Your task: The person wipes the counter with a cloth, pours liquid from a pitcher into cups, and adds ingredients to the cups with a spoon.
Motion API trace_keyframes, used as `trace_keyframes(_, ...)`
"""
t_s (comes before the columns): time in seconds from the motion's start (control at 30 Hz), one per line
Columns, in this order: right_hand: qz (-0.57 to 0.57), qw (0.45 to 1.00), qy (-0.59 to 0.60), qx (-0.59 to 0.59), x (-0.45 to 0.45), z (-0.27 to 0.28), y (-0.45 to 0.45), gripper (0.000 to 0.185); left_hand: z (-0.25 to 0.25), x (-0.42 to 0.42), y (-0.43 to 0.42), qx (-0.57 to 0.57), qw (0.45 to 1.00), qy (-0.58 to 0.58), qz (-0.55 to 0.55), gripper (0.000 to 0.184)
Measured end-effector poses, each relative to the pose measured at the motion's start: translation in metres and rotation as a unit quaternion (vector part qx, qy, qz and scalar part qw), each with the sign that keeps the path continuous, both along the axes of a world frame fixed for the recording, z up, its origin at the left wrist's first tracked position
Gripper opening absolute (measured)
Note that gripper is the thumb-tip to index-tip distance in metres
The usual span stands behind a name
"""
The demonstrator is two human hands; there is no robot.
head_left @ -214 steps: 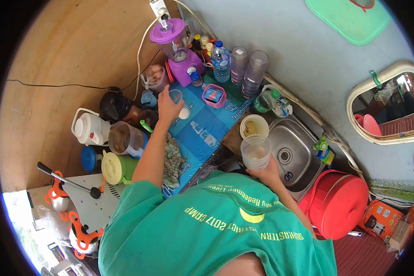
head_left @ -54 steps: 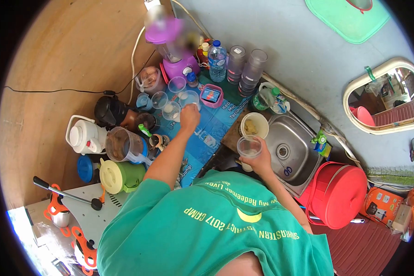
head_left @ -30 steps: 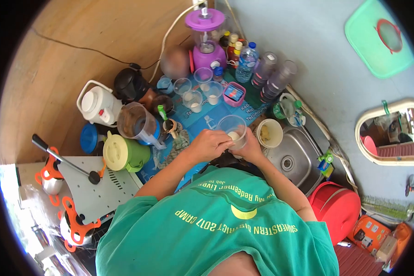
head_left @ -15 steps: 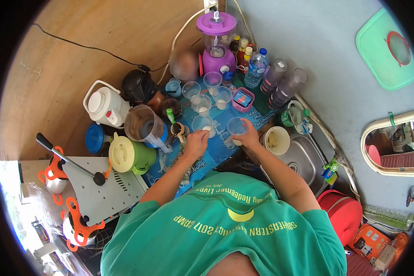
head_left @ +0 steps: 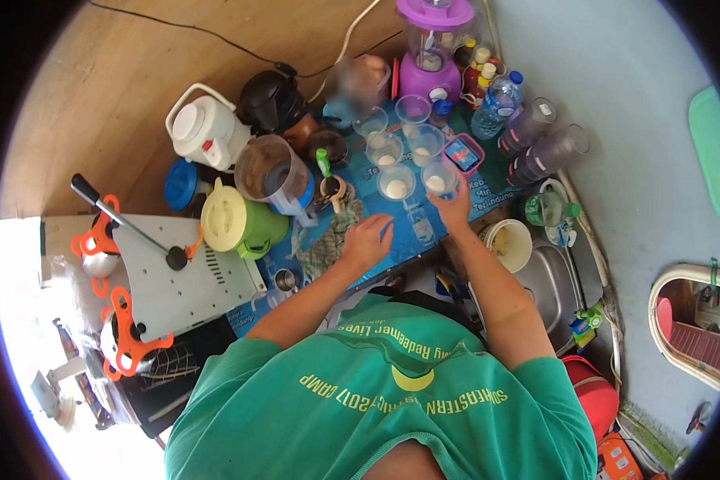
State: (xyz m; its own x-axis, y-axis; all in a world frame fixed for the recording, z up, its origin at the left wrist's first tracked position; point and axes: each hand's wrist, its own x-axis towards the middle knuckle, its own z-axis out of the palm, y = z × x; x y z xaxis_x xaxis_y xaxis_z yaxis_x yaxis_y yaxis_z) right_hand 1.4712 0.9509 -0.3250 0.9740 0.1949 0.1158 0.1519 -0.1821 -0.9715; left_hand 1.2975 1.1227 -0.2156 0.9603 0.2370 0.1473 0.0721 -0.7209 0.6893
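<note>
Right hand [head_left: 455,205] holds clear plastic cup [head_left: 438,177], centre of frame; left hand [head_left: 367,242] loosely open near crumpled checked cloth [head_left: 328,242].

The person wears a green T-shirt [head_left: 328,432] with short, loose sleeves [head_left: 238,370] and a ribbed round collar [head_left: 416,441]. Yellow lettering [head_left: 340,389] runs across it, upside down in this view; "2017 CAMP" is readable, while folds break up other words. Smaller print [head_left: 392,340] includes "My Redeemer Lives". A solid yellow crescent [head_left: 413,379] sits between the lines of text, near a darker green curved band.
</note>
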Motion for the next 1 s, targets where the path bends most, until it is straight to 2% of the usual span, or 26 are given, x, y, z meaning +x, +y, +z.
trace_keyframes(0.07, -0.023, 0.993, 0.115, 0.009, -0.004, -0.001, -0.002, 0.096, -0.024, -0.024, 0.01, 0.021, 0.985, 0.168, 0.009, 0.032)
trace_keyframes(0.1, -0.028, 0.997, 0.066, -0.025, -0.003, -0.016, -0.007, 0.1, -0.029, -0.032, 0.014, 0.02, 0.985, 0.169, 0.011, 0.032)
trace_keyframes(0.17, -0.042, 0.993, 0.104, -0.033, -0.018, 0.002, -0.016, 0.097, -0.038, -0.041, 0.024, 0.075, 0.933, 0.33, 0.123, 0.042)
trace_keyframes(0.23, -0.057, 0.988, 0.136, -0.045, -0.034, 0.026, -0.032, 0.094, -0.061, -0.051, 0.033, 0.101, 0.915, 0.336, 0.197, 0.05)
trace_keyframes(0.27, -0.013, 0.984, 0.178, -0.011, -0.046, 0.036, -0.044, 0.087, -0.077, -0.055, 0.033, 0.095, 0.917, 0.335, 0.197, 0.05)
trace_keyframes(0.33, 0.03, 0.975, 0.218, 0.017, -0.071, 0.047, -0.075, 0.08, -0.101, -0.054, 0.025, 0.119, 0.862, 0.386, 0.307, 0.049)
trace_keyframes(0.4, 0.115, 0.955, 0.259, 0.082, -0.098, 0.056, -0.109, 0.062, -0.108, -0.048, 0.007, 0.098, 0.869, 0.377, 0.304, 0.047)
trace_keyframes(0.43, 0.114, 0.956, 0.258, 0.078, -0.111, 0.059, -0.128, 0.062, -0.11, -0.045, -0.002, 0.083, 0.875, 0.368, 0.303, 0.045)
trace_keyframes(0.5, 0.167, 0.931, 0.31, 0.099, -0.136, 0.067, -0.166, 0.05, -0.124, -0.037, -0.024, 0.089, 0.884, 0.357, 0.288, 0.045)
trace_keyframes(0.67, 0.155, 0.93, 0.329, 0.057, -0.186, 0.098, -0.244, 0.046, -0.129, -0.013, -0.075, 0.09, 0.926, 0.296, 0.215, 0.039)
trace_keyframes(0.7, 0.156, 0.93, 0.331, 0.027, -0.191, 0.101, -0.254, 0.046, -0.125, -0.007, -0.081, 0.091, 0.926, 0.294, 0.22, 0.039)
trace_keyframes(0.77, 0.172, 0.927, 0.332, 0.024, -0.195, 0.099, -0.273, 0.047, -0.109, 0.0, -0.093, 0.021, 0.936, 0.323, 0.135, 0.034)
trace_keyframes(0.83, 0.192, 0.923, 0.333, 0.019, -0.197, 0.106, -0.277, 0.049, -0.089, 0.0, -0.117, 0.03, 0.964, 0.245, 0.104, 0.033)
trace_keyframes(0.93, 0.172, 0.904, 0.39, 0.03, -0.202, 0.122, -0.274, 0.049, -0.039, -0.024, -0.168, -0.02, 0.99, 0.141, -0.002, 0.038)
trace_keyframes(0.97, 0.145, 0.885, 0.437, 0.064, -0.205, 0.121, -0.269, 0.052, -0.027, -0.036, -0.185, -0.041, 0.991, 0.123, -0.03, 0.039)
trace_keyframes(1.0, 0.118, 0.862, 0.483, 0.097, -0.208, 0.12, -0.263, 0.055, -0.017, -0.05, -0.201, -0.084, 0.993, 0.044, -0.073, 0.037)
